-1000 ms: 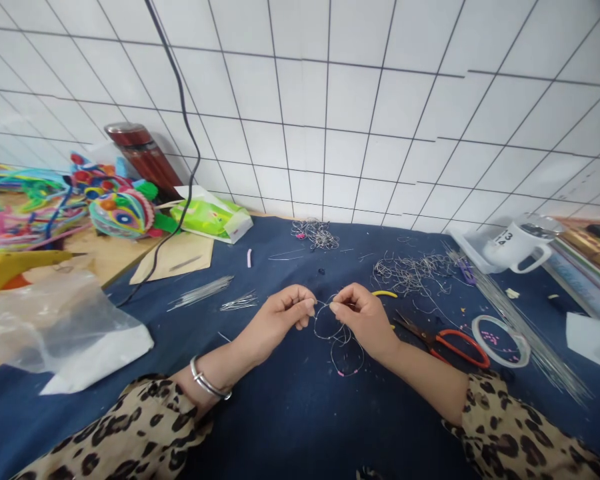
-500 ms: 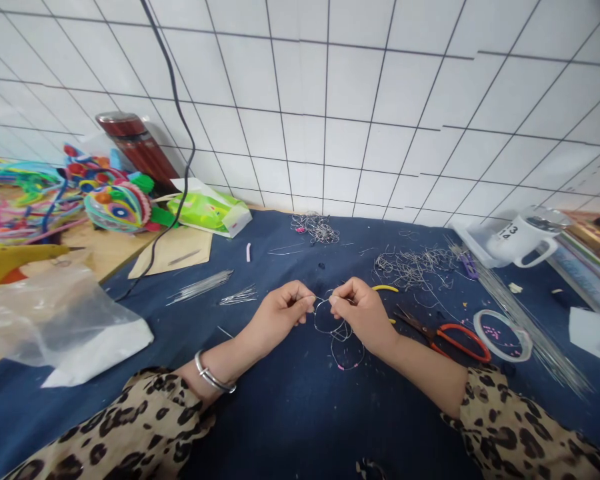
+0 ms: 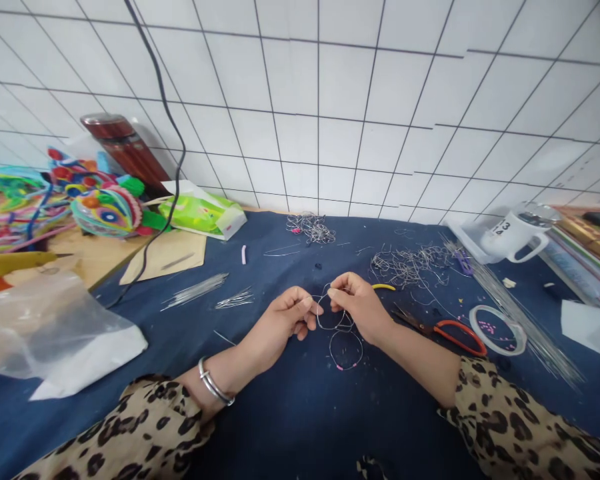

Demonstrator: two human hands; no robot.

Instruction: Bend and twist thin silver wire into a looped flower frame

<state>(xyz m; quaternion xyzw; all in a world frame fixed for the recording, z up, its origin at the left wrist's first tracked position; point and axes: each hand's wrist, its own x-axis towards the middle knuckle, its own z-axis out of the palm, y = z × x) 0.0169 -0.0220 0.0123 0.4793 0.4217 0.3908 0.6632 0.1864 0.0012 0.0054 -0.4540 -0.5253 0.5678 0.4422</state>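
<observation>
My left hand (image 3: 293,320) pinches one end of a thin silvery wire between thumb and forefinger. Its other fingers are curled loosely. My right hand (image 3: 355,303) is closed on the same wire a short way to the right. Between and below the hands, the wire piece (image 3: 333,329) is bent into several round loops. The lowest loop hangs just over the dark blue cloth and carries pink beads (image 3: 347,367) on its bottom edge. Part of the loops is hidden behind my right fingers. Yellow-handled pliers (image 3: 384,287) lie partly covered behind my right hand.
Orange-handled scissors (image 3: 460,337) and a round dish of pink beads (image 3: 497,331) lie to the right, beside long straight wires (image 3: 530,327). Tangled wire (image 3: 410,263) lies behind. A white mug (image 3: 520,233) stands at the back right. A plastic bag (image 3: 55,327) sits at the left.
My left fingers have loosened and spread a little, while the right hand has turned slightly around the wire. The whole view has shifted slightly, moving the surroundings left in the picture.
</observation>
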